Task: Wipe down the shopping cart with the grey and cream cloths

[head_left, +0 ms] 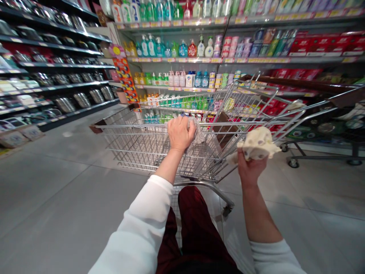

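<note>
A wire shopping cart [137,125] stands sideways right in front of my legs. My left hand [180,133] is closed at its near top rail, wrapped round a greyish cloth [202,134] that hangs over the wires there. On the right, my right hand [252,169] grips a bunched cream cloth [259,141] with darker spots, held up beside the cart's handle end. The cream cloth covers most of those fingertips. Whether it touches the cart, I cannot tell.
Behind the cart, shelves [199,59] hold several rows of pump bottles and red boxes. Shelves of metal pots [65,104] line the left. A dark-framed cart [322,156] stands at the right. Grey floor tiles [65,201] lie underneath.
</note>
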`<action>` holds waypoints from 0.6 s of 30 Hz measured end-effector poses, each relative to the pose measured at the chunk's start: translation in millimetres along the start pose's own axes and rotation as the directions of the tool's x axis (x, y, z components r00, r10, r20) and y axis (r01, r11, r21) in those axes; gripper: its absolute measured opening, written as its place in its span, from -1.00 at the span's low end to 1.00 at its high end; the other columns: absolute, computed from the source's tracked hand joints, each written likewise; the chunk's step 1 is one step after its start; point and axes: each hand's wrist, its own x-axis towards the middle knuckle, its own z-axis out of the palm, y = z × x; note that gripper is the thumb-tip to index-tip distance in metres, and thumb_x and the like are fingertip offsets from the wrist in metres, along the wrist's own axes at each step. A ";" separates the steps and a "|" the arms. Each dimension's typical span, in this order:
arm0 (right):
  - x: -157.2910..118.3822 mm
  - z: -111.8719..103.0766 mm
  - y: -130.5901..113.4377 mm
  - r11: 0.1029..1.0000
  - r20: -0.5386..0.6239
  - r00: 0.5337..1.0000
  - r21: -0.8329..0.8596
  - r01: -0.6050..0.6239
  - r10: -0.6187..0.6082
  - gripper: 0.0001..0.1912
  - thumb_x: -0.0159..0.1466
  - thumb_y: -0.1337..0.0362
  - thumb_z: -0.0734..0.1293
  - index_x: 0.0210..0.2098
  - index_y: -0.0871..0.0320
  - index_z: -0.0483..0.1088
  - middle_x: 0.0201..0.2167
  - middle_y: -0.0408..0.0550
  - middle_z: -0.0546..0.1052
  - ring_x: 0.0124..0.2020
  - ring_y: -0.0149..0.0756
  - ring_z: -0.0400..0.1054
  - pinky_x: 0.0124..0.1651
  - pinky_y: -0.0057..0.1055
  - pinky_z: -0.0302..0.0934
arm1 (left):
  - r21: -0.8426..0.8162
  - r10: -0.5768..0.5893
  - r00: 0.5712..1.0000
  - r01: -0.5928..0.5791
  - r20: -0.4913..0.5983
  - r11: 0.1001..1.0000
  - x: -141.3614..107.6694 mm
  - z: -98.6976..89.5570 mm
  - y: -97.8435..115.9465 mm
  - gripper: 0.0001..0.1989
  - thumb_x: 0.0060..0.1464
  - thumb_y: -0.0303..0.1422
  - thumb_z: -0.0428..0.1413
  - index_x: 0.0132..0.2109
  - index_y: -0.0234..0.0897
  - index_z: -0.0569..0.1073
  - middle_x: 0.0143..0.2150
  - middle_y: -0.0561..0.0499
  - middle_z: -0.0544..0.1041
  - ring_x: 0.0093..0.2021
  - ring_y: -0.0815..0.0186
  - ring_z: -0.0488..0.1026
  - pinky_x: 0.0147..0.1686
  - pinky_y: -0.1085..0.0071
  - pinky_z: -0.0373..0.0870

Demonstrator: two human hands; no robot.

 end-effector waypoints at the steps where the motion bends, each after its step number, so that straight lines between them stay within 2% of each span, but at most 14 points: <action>1: -2.9 9.0 1.3 0.998 0.052 0.998 -0.041 0.048 -0.045 -0.41 0.13 -0.04 0.35 -0.04 0.32 0.43 0.13 0.25 0.30 0.27 -0.04 0.11 0.36 -0.01 0.02 | 0.011 0.004 1.000 -0.004 -0.003 1.000 0.1 -0.1 0.1 -0.74 0.29 -0.22 -0.16 -0.30 -0.16 0.33 -0.29 -0.09 0.43 -0.19 0.13 0.29 -0.11 0.19 0.09; 4: -37.2 36.7 15.3 0.986 0.142 0.983 -0.105 0.127 -0.112 -0.45 0.14 0.07 0.29 0.01 0.32 0.40 0.26 0.28 0.14 0.39 0.02 -0.13 0.39 0.08 -0.07 | 0.034 0.013 1.000 -0.013 -0.005 0.999 0.3 -0.6 0.8 -0.73 0.30 -0.21 -0.16 -0.30 -0.17 0.33 -0.29 -0.09 0.43 -0.19 0.14 0.30 -0.11 0.20 0.10; 7: -85.5 53.7 35.7 0.984 0.221 0.966 -0.091 0.154 -0.131 -0.47 0.12 0.14 0.26 0.03 0.28 0.38 0.32 0.22 0.07 0.41 0.00 -0.17 0.39 0.11 -0.07 | 0.035 0.012 1.000 -0.012 0.006 0.999 0.3 -0.8 1.4 -0.72 0.30 -0.20 -0.16 -0.30 -0.17 0.33 -0.28 -0.09 0.43 -0.19 0.13 0.30 -0.12 0.20 0.10; 11: -130.6 57.6 58.6 0.984 0.332 0.936 -0.089 0.156 -0.118 -0.50 0.13 0.22 0.19 0.03 0.27 0.39 0.26 0.21 0.20 0.40 -0.07 -0.08 0.39 0.07 -0.02 | 0.044 0.014 1.000 -0.014 -0.001 0.999 0.1 -0.5 1.6 -0.73 0.30 -0.21 -0.15 -0.30 -0.17 0.34 -0.29 -0.08 0.43 -0.19 0.14 0.30 -0.12 0.20 0.11; 13: -146.4 54.4 65.9 0.985 0.375 0.921 -0.085 0.152 -0.110 -0.52 0.11 0.27 0.17 -0.01 0.28 0.42 0.20 0.20 0.29 0.35 -0.07 0.04 0.36 0.05 0.05 | 0.050 0.018 1.000 -0.017 -0.009 0.999 -0.1 -0.3 1.5 -0.73 0.30 -0.21 -0.15 -0.30 -0.17 0.34 -0.29 -0.08 0.43 -0.19 0.14 0.30 -0.12 0.20 0.11; 15: -162.0 48.7 69.5 0.984 0.433 0.893 -0.057 0.168 -0.127 -0.56 0.08 0.29 0.16 -0.11 0.22 0.47 0.11 0.14 0.40 0.25 -0.10 0.21 0.26 -0.02 0.20 | 0.050 0.019 1.000 -0.018 -0.008 0.999 -0.2 0.0 1.3 -0.73 0.30 -0.21 -0.15 -0.29 -0.17 0.34 -0.29 -0.08 0.43 -0.19 0.14 0.30 -0.12 0.20 0.11; 18: -182.1 40.9 67.4 0.979 0.502 0.846 0.013 0.204 -0.183 -0.69 0.04 0.27 0.15 -0.33 0.11 0.49 -0.04 0.00 0.50 0.04 -0.19 0.39 0.00 -0.21 0.39 | 0.039 0.015 1.000 -0.015 -0.003 0.999 -0.5 1.1 0.5 -0.74 0.30 -0.22 -0.14 -0.29 -0.17 0.35 -0.28 -0.09 0.44 -0.19 0.13 0.30 -0.12 0.20 0.10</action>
